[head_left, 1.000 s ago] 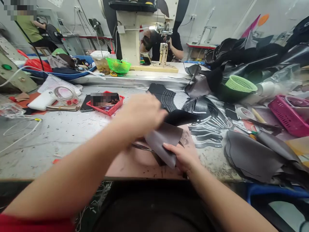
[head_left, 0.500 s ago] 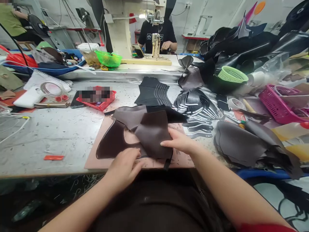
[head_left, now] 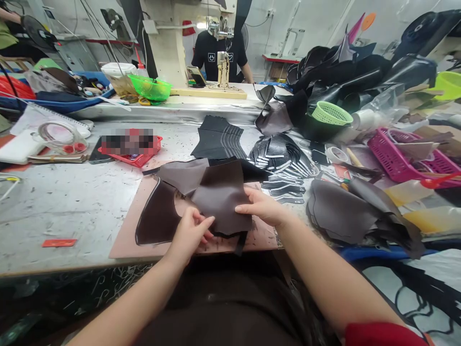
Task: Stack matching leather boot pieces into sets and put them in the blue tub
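Observation:
A brown leather piece (head_left: 225, 194) lies folded over on a pinkish board (head_left: 124, 235) at the table's front edge. My right hand (head_left: 264, 207) grips its right edge, thumb on top and fingers underneath. At the lower left edge, my left hand (head_left: 190, 231) is closed with thumb and fingers curled on the leather; its fingertips are partly hidden. The dark curved part (head_left: 154, 218) of the leather work spreads left of that hand. Black material shows behind the folded piece, and a short black strip (head_left: 240, 244) hangs down at its lower right.
Stacked black pieces (head_left: 216, 137) and a bundle of white-edged black strips (head_left: 279, 154) lie behind. Brown leather sheets (head_left: 334, 211) are piled at right, near a magenta basket (head_left: 396, 158). A red basket (head_left: 144, 156) stands at left. Beyond, a person sits behind a sewing machine (head_left: 223, 72).
My left hand has lifted from lying on the leather and curled its fingers at the folded piece's edge. My right hand keeps its grip. The whole view has shifted slightly.

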Demonstrator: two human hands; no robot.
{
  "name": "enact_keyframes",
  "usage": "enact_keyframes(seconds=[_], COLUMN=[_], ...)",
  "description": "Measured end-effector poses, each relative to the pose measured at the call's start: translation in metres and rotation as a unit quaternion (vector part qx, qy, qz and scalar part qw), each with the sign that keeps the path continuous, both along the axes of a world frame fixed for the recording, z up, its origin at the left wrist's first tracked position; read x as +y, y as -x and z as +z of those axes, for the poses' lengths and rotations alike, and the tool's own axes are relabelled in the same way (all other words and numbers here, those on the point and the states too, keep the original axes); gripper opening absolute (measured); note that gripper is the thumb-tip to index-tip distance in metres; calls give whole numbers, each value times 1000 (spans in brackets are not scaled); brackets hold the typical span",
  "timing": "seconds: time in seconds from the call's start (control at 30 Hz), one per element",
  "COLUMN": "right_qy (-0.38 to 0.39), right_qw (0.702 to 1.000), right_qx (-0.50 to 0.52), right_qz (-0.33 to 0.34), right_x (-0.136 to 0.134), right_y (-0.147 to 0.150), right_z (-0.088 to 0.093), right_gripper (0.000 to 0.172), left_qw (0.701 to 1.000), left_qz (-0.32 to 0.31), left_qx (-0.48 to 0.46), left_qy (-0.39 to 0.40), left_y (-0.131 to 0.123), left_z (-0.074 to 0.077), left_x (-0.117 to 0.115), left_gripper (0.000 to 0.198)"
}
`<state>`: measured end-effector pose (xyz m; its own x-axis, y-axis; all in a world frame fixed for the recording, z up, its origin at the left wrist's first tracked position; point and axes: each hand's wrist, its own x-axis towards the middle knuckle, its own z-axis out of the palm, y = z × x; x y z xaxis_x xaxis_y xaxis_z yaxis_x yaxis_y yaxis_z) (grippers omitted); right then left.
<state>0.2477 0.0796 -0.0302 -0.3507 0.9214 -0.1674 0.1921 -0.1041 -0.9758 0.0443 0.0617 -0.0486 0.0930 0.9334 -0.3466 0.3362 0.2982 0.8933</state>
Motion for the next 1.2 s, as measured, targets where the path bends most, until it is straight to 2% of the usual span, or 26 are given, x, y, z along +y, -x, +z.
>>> enact_keyframes(seconds=[0.17,0.2,0.4,0.63,0.97,1.2], right_qy=[-16,-16,-20,-33,-14,-12], right_qw=[980,973,939,927,930,928], right_qx=[-197,-229,-342,-373,-367,-371], right_qz=[-13,-17,-11,8,26,34], right_x=[11,13,18,19,21,22], right_y=[-7,-9,-11,-12,-17,-17], right_z=[-4,-6,-11,-14,-14,-13], right_gripper=[12,11,38,39,35,39], left_qw=[998,997,988,981,992,989], left_qz=[-23,-34,-74,-66,-71,-82], left_qx=[43,51,106,143,85,106], left_qy=[-46,-56,-85,-111,-59,-64], left_y=[1,2,3,0,2,0], left_z=[-3,-5,-12,-8,-15,-12], left_x=[4,5,10,9,15,14], left_gripper=[23,20,19,16,24,19])
